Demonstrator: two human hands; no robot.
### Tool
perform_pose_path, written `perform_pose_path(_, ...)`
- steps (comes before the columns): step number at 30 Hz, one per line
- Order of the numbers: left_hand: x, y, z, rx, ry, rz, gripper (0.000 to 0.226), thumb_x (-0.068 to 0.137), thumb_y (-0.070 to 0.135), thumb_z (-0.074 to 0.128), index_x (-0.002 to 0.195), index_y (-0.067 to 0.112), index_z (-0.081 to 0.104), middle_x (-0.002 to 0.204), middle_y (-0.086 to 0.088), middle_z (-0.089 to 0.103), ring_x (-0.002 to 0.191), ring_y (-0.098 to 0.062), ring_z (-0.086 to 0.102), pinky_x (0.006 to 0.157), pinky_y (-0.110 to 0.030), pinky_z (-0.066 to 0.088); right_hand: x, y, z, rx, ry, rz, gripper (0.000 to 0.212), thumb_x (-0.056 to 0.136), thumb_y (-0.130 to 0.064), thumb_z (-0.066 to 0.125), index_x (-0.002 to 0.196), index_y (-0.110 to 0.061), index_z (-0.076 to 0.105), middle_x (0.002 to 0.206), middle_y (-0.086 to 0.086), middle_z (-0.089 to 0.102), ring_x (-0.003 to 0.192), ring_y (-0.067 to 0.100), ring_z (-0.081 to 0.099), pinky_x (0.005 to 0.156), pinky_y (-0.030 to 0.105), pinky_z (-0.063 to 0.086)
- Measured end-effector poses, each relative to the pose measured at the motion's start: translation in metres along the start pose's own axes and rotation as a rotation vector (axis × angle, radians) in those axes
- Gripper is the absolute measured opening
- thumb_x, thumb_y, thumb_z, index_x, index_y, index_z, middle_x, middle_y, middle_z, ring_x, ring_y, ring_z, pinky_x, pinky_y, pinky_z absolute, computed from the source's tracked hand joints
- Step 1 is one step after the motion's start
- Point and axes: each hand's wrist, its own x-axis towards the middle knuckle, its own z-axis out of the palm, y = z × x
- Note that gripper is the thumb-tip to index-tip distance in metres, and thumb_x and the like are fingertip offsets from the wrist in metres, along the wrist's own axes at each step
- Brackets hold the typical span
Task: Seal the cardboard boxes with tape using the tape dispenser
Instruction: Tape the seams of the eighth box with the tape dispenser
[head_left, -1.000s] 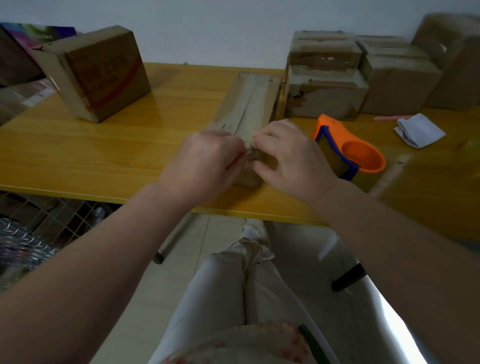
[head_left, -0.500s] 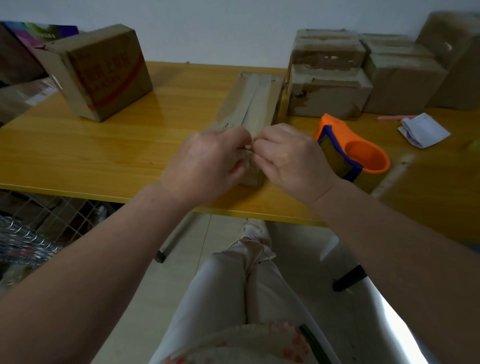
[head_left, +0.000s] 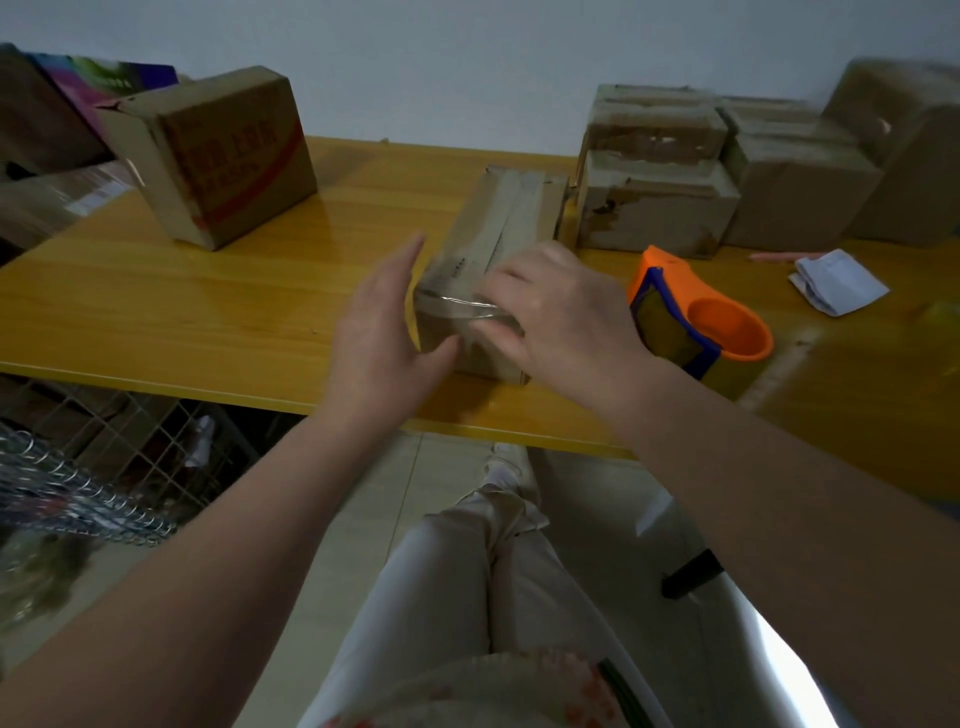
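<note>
1. Closest in my view are the person's legs in pale trousers (head_left: 467, 597). A wire rack (head_left: 78, 493) sits low on the left, under the front edge of the yellow wooden desk (head_left: 208, 312).
2. The left hand (head_left: 379, 332) is spread wide with straight fingers. Its palm faces the left side of the long cardboard box (head_left: 498, 244), and the thumb touches the box's near end.
3. The right hand (head_left: 566, 317) lies over the box's near right corner, fingers loosely flat on a glossy strip of clear tape (head_left: 457, 306). They are blurred, so I cannot tell how hard they press.
4. The box is narrow and matte brown. It lies lengthwise away from me, near the desk's front edge.
5. Just right of that hand, the orange plastic tape dispenser (head_left: 701, 322) with a blue blade guard rests on the desk, partly hidden by the wrist.
6. Farther right lie a folded white paper (head_left: 836, 280) and a pink pen (head_left: 779, 255).
7. At the back right, worn brown boxes (head_left: 654, 208) are stacked against the pale wall. At the back left stands a tilted box with red print (head_left: 223, 156).
</note>
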Motion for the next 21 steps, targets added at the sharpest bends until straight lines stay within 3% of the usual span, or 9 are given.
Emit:
perform_pose_path(3,-0.007,-0.005,0.004,-0.199,-0.005,-0.258,0.077,0.079,0.021,0.073,0.145,0.022,0.033,0.138,0.004,0.049,0.123,-0.012,0.049,0.098,-0.026,0.043,0.007,-0.007,-0.001,0.075,-0.003,0.050,0.018,0.096,-0.022,0.052,0.096,-0.014,0.068,0.092,0.002,0.066,0.091,0.021,0.058,0.065,0.030,0.048)
perform_pose_path(7,-0.006,0.006,0.000,-0.271,0.080,-0.100,0.065,0.086,0.026,0.067,0.143,0.025,0.036,0.127,0.008,0.053,0.115,-0.012,0.053,0.092,-0.037,0.052,0.030,-0.010,-0.019,0.278,0.188,0.212,0.013,0.094,-0.019,0.053,0.085,-0.015,0.062,0.079,-0.003,0.061,0.076,0.015,0.057,0.065,0.032,0.048)
perform_pose_path(10,-0.003,0.017,-0.004,-0.112,0.174,0.022,0.072,0.093,0.036,0.055,0.151,0.015,0.018,0.135,-0.005,0.051,0.114,-0.018,0.053,0.089,-0.030,0.048,0.045,-0.007,-0.035,0.479,0.314,0.292,0.010,0.090,-0.017,0.057,0.080,-0.017,0.059,0.076,-0.007,0.061,0.073,0.008,0.059,0.065,0.029,0.051)
perform_pose_path(12,-0.001,0.024,-0.006,-0.031,0.204,0.096,0.072,0.095,0.039,0.048,0.151,0.011,0.011,0.142,-0.009,0.045,0.119,-0.021,0.049,0.091,-0.023,0.040,0.051,-0.007,-0.042,0.577,0.369,0.319,0.013,0.089,-0.014,0.059,0.078,-0.019,0.056,0.071,-0.014,0.056,0.070,-0.002,0.055,0.064,0.016,0.046)
perform_pose_path(14,0.001,0.029,-0.009,0.016,0.203,0.152,0.070,0.097,0.037,0.043,0.151,0.008,0.008,0.148,-0.011,0.037,0.131,-0.022,0.039,0.100,-0.024,0.034,0.052,-0.007,-0.046,0.643,0.389,0.346,0.015,0.088,-0.011,0.060,0.076,-0.019,0.055,0.069,-0.017,0.053,0.069,-0.008,0.053,0.064,0.006,0.039)
perform_pose_path(16,0.004,0.031,-0.012,0.069,0.195,0.195,0.066,0.098,0.035,0.039,0.150,0.008,0.010,0.150,-0.014,0.032,0.136,-0.024,0.034,0.105,-0.032,0.035,0.051,-0.007,-0.048,0.683,0.394,0.366,0.016,0.088,-0.010,0.060,0.076,-0.018,0.054,0.068,-0.016,0.053,0.068,-0.010,0.052,0.064,0.005,0.037)
perform_pose_path(18,0.005,0.031,-0.015,0.132,0.180,0.239,0.062,0.099,0.035,0.036,0.150,0.011,0.011,0.149,-0.015,0.032,0.134,-0.028,0.036,0.100,-0.041,0.043,0.048,-0.008,-0.048,0.694,0.384,0.369,0.015,0.089,-0.009,0.060,0.076,-0.016,0.055,0.069,-0.015,0.052,0.067,-0.008,0.051,0.064,0.006,0.037)
perform_pose_path(21,0.005,0.030,-0.017,0.185,0.153,0.249,0.062,0.099,0.038,0.036,0.151,0.014,0.012,0.146,-0.014,0.033,0.131,-0.029,0.037,0.094,-0.041,0.047,0.044,-0.007,-0.049,0.688,0.369,0.369,0.014,0.090,-0.010,0.059,0.078,-0.015,0.055,0.071,-0.013,0.052,0.068,-0.004,0.050,0.064,0.007,0.038)
